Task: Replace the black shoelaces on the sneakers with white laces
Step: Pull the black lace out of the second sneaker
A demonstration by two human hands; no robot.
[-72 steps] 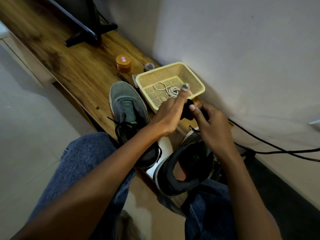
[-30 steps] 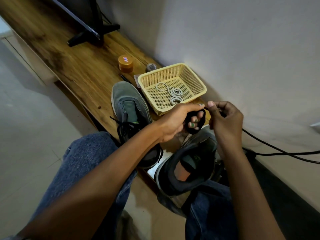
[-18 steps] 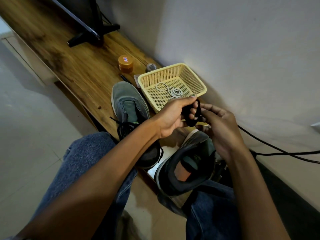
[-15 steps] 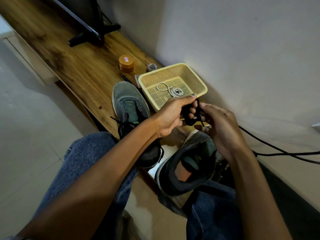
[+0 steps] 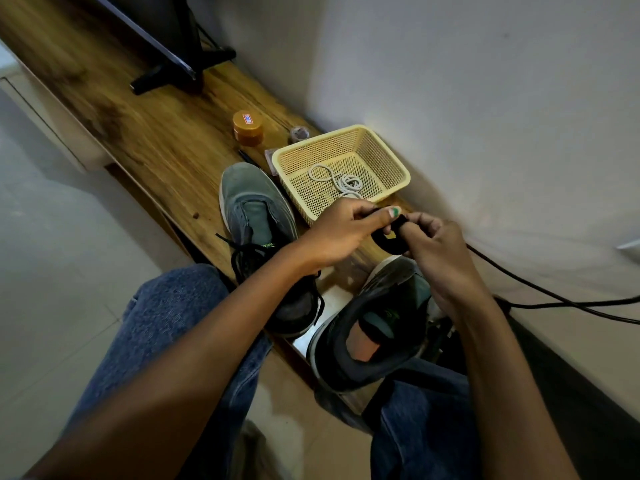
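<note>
One camera only, worn on the person's head, looking forward and steeply down. It sits close above the forearms and denim-clad knees (image 5: 166,306), which fill the lower frame. The wide lens bends the bench (image 5: 145,133) and wall (image 5: 485,98) beyond, running diagonally away toward the upper left.

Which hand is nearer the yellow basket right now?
Left. The left hand overlaps the yellow basket at its near rim, pinching the black lace. The right hand grips the same lace further right, off the basket's near corner.
</note>
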